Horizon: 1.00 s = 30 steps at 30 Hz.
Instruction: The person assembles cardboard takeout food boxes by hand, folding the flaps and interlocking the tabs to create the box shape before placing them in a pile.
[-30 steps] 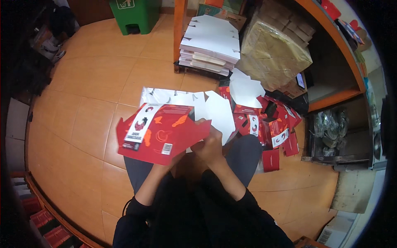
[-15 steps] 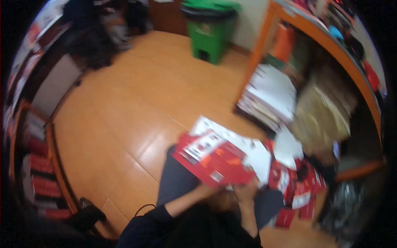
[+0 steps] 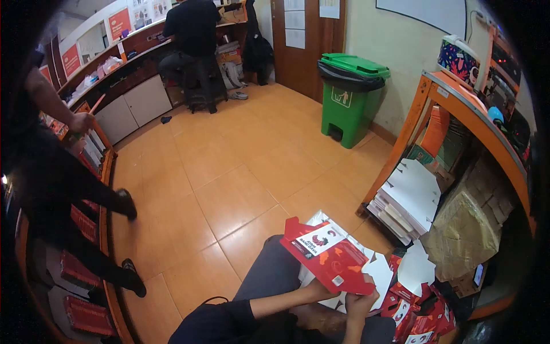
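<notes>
In the head view, the fingers of the left hand [image 3: 317,290] were hidden beneath a flat, red printed card sheet with a white panel [image 3: 345,264], so its grip could not be told. The right hand [image 3: 362,298] was closed around the sheet's lower right corner. The sheet lay tilted above the wearer's grey trouser leg [image 3: 259,272], lower right of centre. The bottom edge cut off a jumbled pile of red folded cartons [image 3: 424,312]; a standing person in black [image 3: 43,155] was cropped at the left, head out of sight.

Half a second earlier, the view had been blurred and pointed lower, and only part of that person showed at lower left. The sheet had stayed in the wearer's grasp.

The sheet was smooth, with angular flaps; white card [image 3: 382,274] with pointed ends lay beneath it. On an orange-framed shelf [image 3: 395,152] stood a squared stack of notched white card [image 3: 413,192], beside a bulky box in crinkled clear plastic [image 3: 463,235]. Glossy orange tiles [image 3: 229,206] covered the floor.
</notes>
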### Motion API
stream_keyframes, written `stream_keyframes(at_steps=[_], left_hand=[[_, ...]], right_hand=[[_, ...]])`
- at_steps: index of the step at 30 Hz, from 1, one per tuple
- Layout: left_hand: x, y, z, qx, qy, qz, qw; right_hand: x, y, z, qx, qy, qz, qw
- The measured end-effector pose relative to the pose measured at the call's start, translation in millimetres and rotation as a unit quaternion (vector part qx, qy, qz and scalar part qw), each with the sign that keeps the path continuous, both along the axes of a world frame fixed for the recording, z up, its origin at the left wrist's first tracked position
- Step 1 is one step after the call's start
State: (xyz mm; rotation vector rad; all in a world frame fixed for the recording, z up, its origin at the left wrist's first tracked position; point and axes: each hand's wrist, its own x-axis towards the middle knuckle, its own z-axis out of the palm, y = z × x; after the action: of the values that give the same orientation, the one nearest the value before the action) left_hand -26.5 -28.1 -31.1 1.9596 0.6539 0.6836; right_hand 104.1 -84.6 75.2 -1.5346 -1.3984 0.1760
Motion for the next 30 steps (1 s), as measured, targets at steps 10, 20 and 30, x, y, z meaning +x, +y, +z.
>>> stream_keyframes(at_steps=[10,20,30], left_hand=[[-4.6,1.1,-2.5,-0.012,-0.008,-0.042,0.999],[-4.0,27.1,39.2,-0.091,-0.108,-0.075,0.987],[-70.4,87.5,-27.7,-0.236,-0.224,0.362,0.873]], right_hand=[[2.0,3.2,-14.3,-0.039,0.226,0.055,0.972],[49.0,-61.3,26.3,-0.037,-0.093,-0.377,0.921],[-48.2,67.3,-130.3,-0.313,-0.133,-0.112,0.934]])
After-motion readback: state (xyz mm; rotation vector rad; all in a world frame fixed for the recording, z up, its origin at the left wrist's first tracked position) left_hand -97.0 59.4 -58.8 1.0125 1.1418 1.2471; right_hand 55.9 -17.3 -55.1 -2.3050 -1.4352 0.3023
